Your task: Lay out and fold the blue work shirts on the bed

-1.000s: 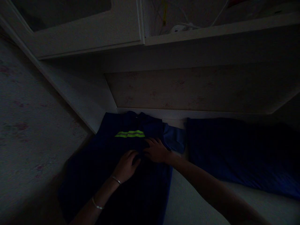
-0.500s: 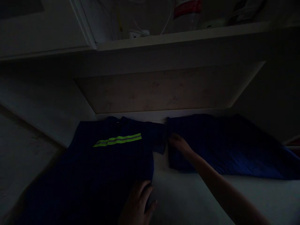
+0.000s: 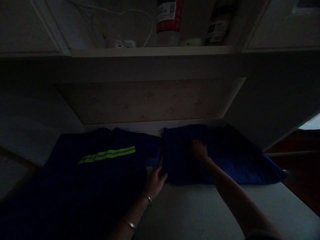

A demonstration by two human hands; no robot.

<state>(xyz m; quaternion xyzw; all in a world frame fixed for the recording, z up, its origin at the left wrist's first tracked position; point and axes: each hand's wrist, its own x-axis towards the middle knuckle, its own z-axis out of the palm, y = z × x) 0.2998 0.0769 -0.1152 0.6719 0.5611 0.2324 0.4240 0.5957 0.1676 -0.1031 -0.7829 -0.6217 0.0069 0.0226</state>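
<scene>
A dark blue work shirt [image 3: 117, 176] with a yellow-green reflective strip [image 3: 107, 154] lies spread on the left, its short sleeve reaching right. Beside that sleeve is a second blue garment [image 3: 240, 160], laid flat in a long shape; its kind is hard to make out in the dim light. My left hand [image 3: 157, 180], a bracelet at its wrist, has thumb and forefinger closed at this garment's near left edge. On top of the same garment rests my right hand [image 3: 199, 149], fingers laid against the cloth, their tips partly lost in the dark.
The garments lie on a pale surface [image 3: 190, 210] against a back panel [image 3: 150, 101] with a faint flower pattern. Above hangs a shelf [image 3: 145, 52] holding a red-labelled bottle [image 3: 168, 23], a dark jar [image 3: 217, 30] and a white cable [image 3: 130, 11]. Side walls stand left and right.
My left hand has moved from the shirt's side up to the second garment's left edge. My right hand has slid right, away from that edge. The view has shifted right.
</scene>
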